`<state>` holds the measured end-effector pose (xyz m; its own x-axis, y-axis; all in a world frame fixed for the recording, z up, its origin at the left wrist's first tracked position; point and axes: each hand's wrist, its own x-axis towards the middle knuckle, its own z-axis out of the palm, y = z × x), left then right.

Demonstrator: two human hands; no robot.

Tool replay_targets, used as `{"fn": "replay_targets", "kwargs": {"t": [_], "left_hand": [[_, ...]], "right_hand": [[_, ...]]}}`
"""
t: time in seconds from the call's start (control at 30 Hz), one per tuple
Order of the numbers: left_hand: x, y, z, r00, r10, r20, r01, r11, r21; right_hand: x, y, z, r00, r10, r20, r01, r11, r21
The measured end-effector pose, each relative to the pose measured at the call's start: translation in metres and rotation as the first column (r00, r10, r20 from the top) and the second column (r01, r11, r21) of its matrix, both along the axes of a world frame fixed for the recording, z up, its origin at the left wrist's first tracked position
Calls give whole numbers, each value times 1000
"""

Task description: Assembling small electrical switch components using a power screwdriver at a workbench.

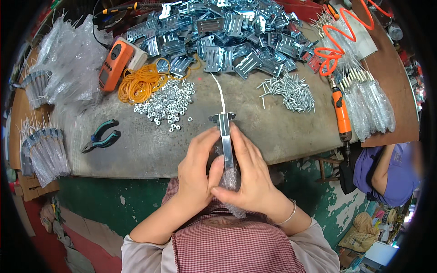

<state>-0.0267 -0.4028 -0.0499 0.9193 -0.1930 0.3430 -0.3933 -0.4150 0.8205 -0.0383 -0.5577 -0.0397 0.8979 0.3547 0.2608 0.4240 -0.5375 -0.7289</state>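
Between my two hands, at the table's front edge, is a narrow metal-cased part (226,139) with a dark crosspiece at its far end. A white wire (219,91) runs from that end away over the table. Bubble wrap (231,178) covers the near end, close to my apron. My left hand (199,160) presses on its left side, thumb along the metal. My right hand (248,170) closes on the right side, its thumb reaching across the wrap. Beyond the hands lie a heap of small nuts (166,102) and a pile of screws (291,92).
Metal brackets (214,27) are heaped at the back. Pliers (102,135), yellow rubber bands (141,83) and an orange socket meter (116,63) lie left. An orange power screwdriver (340,110) and coiled hose (339,41) lie right, beside wrapped parts (371,107). A person (389,173) sits at far right.
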Motion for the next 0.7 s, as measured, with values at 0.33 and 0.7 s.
{"fn": "replay_targets", "kwargs": {"t": [0.33, 0.7], "left_hand": [[1, 2, -4, 999, -41, 14, 40, 996, 84], [5, 9, -4, 998, -55, -16, 56, 998, 10]], "right_hand": [[15, -83, 25, 987, -157, 19, 158, 987, -32], [28, -265, -4, 584, -780, 226, 758, 424, -495]]}}
